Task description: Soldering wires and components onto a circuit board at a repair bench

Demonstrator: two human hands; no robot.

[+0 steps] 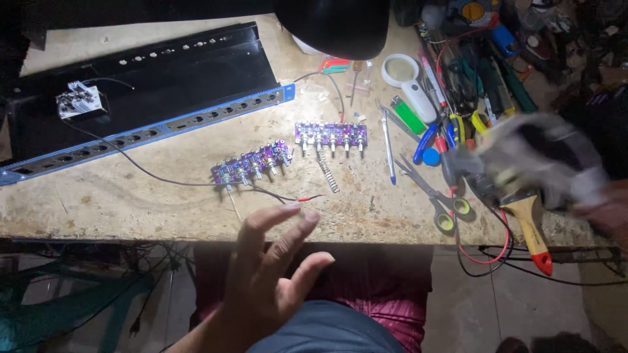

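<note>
Now, left hand (271, 268) open off table edge (163, 232) — right hand (605, 212) blurred

The right hand (605, 212), cut by the frame's edge, grips a blurred, perhaps cloth-like bundle (543, 157).

Rough worn tabletop (163, 196), glossy metal chassis (196, 65)

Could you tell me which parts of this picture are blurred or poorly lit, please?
In the head view, the right hand and the pale bundle it holds are smeared by motion blur; the left hand is slightly soft; the two purple circuit boards sit sharp in lamplight, while the floor below the table falls dark.
</note>
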